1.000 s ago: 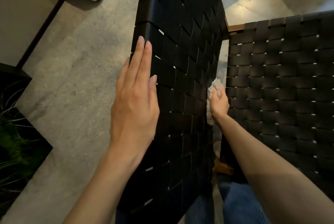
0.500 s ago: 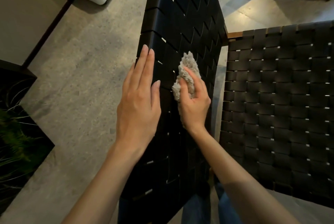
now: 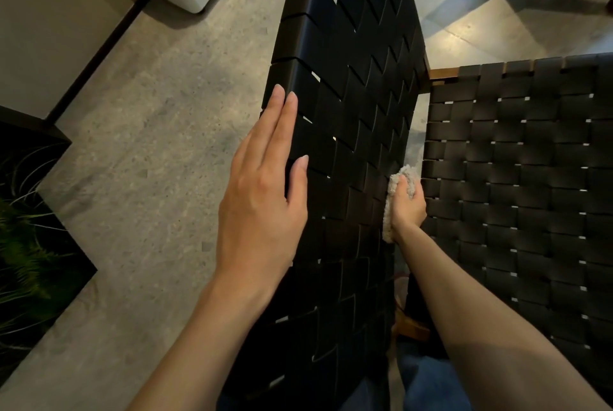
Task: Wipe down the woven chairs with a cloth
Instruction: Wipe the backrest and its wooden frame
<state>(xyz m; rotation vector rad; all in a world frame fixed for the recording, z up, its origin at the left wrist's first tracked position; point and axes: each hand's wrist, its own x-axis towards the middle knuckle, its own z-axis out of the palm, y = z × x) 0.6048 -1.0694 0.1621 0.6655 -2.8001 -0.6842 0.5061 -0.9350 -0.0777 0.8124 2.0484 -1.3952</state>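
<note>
Woven chair back (image 3: 348,112) upright mid-frame, black straps | cloth (image 3: 387,221) bunched against its right edge, low down | right hand (image 3: 407,205) curled round the cloth, pressing it on | left hand (image 3: 262,201) flat on the left edge, fingers straight and together | woven seat (image 3: 517,195) just to the right | concrete floor (image 3: 149,145) on the left
</note>
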